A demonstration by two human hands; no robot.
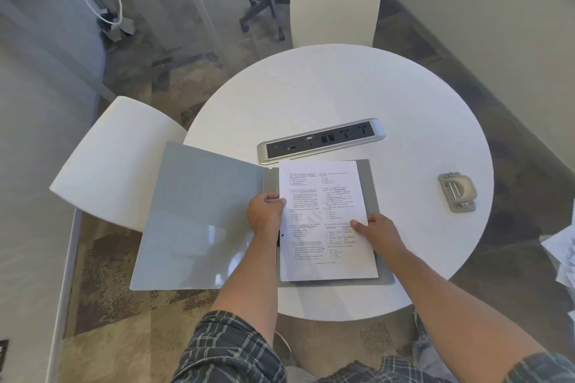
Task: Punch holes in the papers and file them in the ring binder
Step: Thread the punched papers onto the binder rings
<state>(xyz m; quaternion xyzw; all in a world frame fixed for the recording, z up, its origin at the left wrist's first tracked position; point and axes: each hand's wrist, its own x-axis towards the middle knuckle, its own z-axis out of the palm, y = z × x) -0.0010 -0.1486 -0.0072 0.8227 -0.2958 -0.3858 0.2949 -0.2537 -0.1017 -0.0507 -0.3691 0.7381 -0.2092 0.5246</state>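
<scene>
Left hand (265,214) grips the left edge of the papers (326,221), fingers curled over the margin, thumb side hidden beneath. Right hand (375,232) lies on the right edge near the lower half, fingers flat and close together, thumb pressing the printed face. The papers lie on the right-hand leaf of the open ring binder (199,218), whose glossy grey front cover is swung out left, overhanging the round white table (357,93). The stack looks thin, light and floppy; judged likely to buckle or fan if lifted by one corner, so a hold on both long edges, close to the punched margin, suits it. The cover looks stiff and slick. The rings themselves are hidden under the left hand and forearm; only a dark bit of spine shows below the wrist. Whether holes are punched cannot be made out. The hole punch (458,192) stands well apart at right; a power strip (322,140) lies just beyond the binder.
</scene>
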